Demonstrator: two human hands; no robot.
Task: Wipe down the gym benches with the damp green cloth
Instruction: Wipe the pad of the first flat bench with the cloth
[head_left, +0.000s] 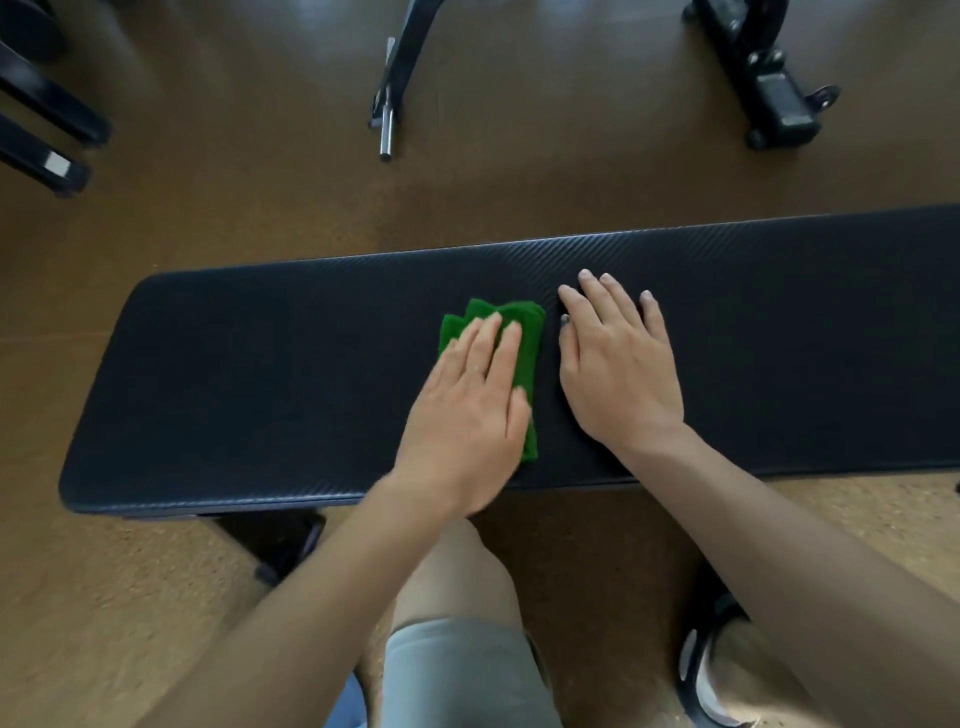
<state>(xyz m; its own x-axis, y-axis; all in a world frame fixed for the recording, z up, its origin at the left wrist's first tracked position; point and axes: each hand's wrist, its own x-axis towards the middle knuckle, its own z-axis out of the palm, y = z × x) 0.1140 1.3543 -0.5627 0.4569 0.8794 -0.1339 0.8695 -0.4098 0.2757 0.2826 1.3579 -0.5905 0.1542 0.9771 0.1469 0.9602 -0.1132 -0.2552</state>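
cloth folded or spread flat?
Folded. The cloth shows stacked layered edges at its far end and forms a compact pad under the left hand, on the bench.

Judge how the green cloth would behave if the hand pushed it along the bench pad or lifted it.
The green cloth lies in soft bunched folds, so it would probably flop when lifted. Under the flat left hand it should slide along rather than roll, though loose edges may drag or bunch. The bench pad looks finely textured, likely adding some friction.

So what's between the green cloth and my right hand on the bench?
Nothing: the head view shows only a bare strip of bench pad between the green cloth and right hand.
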